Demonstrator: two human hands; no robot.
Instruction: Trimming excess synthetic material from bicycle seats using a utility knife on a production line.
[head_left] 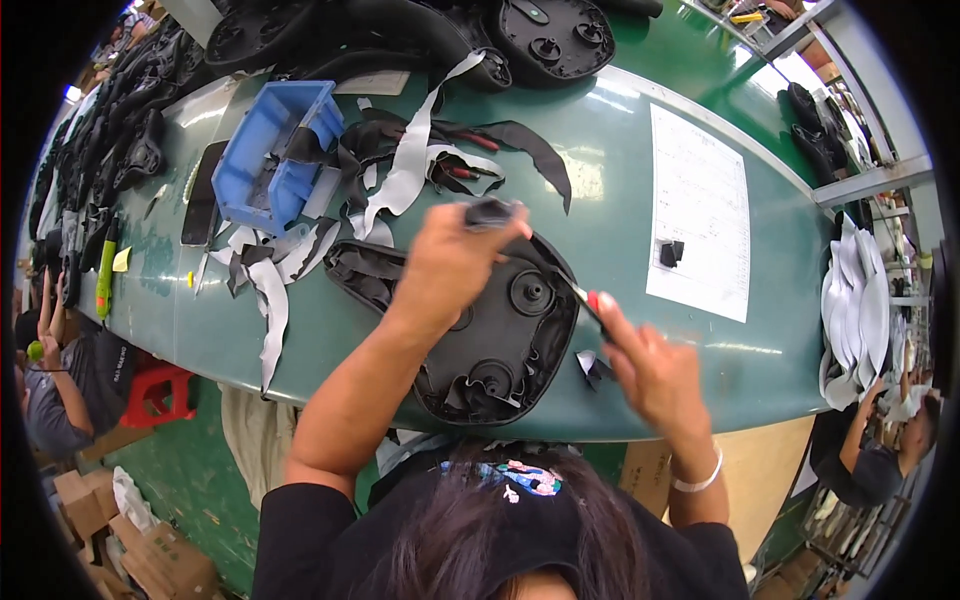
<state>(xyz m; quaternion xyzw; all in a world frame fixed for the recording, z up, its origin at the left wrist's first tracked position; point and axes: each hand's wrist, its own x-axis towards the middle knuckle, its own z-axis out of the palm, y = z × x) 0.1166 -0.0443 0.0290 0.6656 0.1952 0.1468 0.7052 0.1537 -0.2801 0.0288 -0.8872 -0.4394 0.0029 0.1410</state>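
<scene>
A black moulded shell with round bosses and fabric folded over its rim lies on the near edge of the green table. My left hand is closed at its far edge, gripping a dark strip of material that sticks out past the fingers. My right hand, blurred by motion, holds a slim hand tool with a red and dark handle. The tool's light metal tip touches or nearly touches the shell's right rim; its exact kind is unclear. A small dark-and-grey scrap lies beside the shell.
Black and white offcut strips lie beyond my left hand, with red-handled tools among them. A blue bin stands at the left. A paper sheet with a small black piece lies at the right. More black shells sit along the back.
</scene>
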